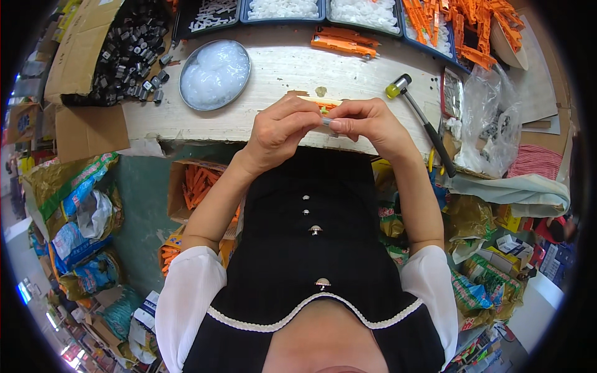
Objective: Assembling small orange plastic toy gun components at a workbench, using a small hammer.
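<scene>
At the front edge of the white worktable [280,68], my left hand [283,129] and my right hand [368,124] meet fingertip to fingertip. Both are closed in a pinch on a small grey part [326,122]; its exact kind is too small to make out. Just beyond the fingertips, an orange piece with a bit of green [324,106] shows, partly hidden by my fingers. Right of my right hand lies a hammer [426,124] with a yellow-faced head and a black grip. A round dish of clear, whitish gel [215,74] stands to the left.
Trays of white plastic parts [283,9] line the back, with heaped orange parts [476,28] at right. Orange tool-like bodies [345,43] lie before them. A carton of black parts [81,50] stands left; a clear plastic bag [488,118] sits right. Below is a box of orange pieces [199,186].
</scene>
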A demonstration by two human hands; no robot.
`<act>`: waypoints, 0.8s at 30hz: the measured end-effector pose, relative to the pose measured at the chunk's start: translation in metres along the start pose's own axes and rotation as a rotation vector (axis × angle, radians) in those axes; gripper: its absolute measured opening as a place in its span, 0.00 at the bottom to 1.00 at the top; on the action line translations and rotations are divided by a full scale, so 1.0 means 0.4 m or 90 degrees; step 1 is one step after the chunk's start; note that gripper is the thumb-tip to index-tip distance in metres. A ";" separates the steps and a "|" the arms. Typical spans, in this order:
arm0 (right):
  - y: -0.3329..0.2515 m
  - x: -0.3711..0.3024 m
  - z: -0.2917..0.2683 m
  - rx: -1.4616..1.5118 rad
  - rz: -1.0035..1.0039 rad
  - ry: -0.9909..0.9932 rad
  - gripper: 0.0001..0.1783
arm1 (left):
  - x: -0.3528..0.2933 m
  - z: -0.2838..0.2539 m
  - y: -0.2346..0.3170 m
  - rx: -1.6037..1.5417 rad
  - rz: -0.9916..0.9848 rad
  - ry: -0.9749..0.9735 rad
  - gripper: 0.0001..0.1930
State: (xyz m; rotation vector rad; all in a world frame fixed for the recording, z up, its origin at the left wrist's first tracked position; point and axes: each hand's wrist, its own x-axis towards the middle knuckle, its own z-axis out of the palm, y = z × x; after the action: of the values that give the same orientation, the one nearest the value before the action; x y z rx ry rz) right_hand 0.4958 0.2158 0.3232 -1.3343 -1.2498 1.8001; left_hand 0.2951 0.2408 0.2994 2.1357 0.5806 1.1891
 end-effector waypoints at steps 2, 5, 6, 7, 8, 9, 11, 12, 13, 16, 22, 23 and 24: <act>0.001 -0.004 -0.006 -0.007 -0.012 -0.001 0.11 | 0.004 0.004 -0.002 0.012 0.015 -0.007 0.09; 0.008 -0.019 -0.011 -0.030 -0.065 0.016 0.12 | 0.007 0.010 -0.004 -0.009 -0.031 0.000 0.09; 0.012 -0.023 -0.012 -0.046 -0.106 0.033 0.12 | 0.007 0.014 -0.009 -0.059 -0.071 0.013 0.09; 0.015 -0.027 -0.010 -0.046 -0.104 0.035 0.12 | 0.006 0.018 -0.014 -0.113 -0.113 0.025 0.08; 0.019 -0.029 -0.008 -0.136 -0.160 0.069 0.12 | 0.004 0.021 -0.020 -0.115 -0.113 0.024 0.08; 0.022 -0.030 -0.007 -0.226 -0.216 0.102 0.12 | 0.002 0.024 -0.025 -0.164 -0.147 0.028 0.08; 0.029 -0.032 -0.009 -0.169 -0.198 0.101 0.12 | 0.002 0.030 -0.028 -0.211 -0.180 0.029 0.07; 0.032 -0.034 -0.010 -0.112 -0.180 0.099 0.12 | 0.002 0.033 -0.027 -0.231 -0.198 0.027 0.07; 0.032 -0.034 -0.013 -0.111 -0.181 0.100 0.12 | 0.004 0.035 -0.028 -0.250 -0.215 0.023 0.08; 0.028 -0.039 -0.019 -0.012 -0.118 0.092 0.12 | 0.004 0.025 -0.015 -0.419 -0.422 0.001 0.10; 0.026 -0.045 -0.030 0.012 -0.068 0.082 0.11 | 0.013 0.026 -0.012 -0.423 -0.438 -0.017 0.10; 0.031 -0.043 -0.033 0.032 -0.054 0.081 0.10 | 0.011 0.029 -0.017 -0.423 -0.438 -0.017 0.10; 0.034 -0.043 -0.035 0.052 -0.041 0.080 0.10 | 0.007 0.035 -0.028 -0.341 -0.334 -0.024 0.11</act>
State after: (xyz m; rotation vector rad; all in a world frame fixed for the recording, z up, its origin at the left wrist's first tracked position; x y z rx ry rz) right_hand 0.5158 0.2005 0.3166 -1.3250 -1.1274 1.6791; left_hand 0.3076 0.2464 0.2876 1.4334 0.6622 0.8793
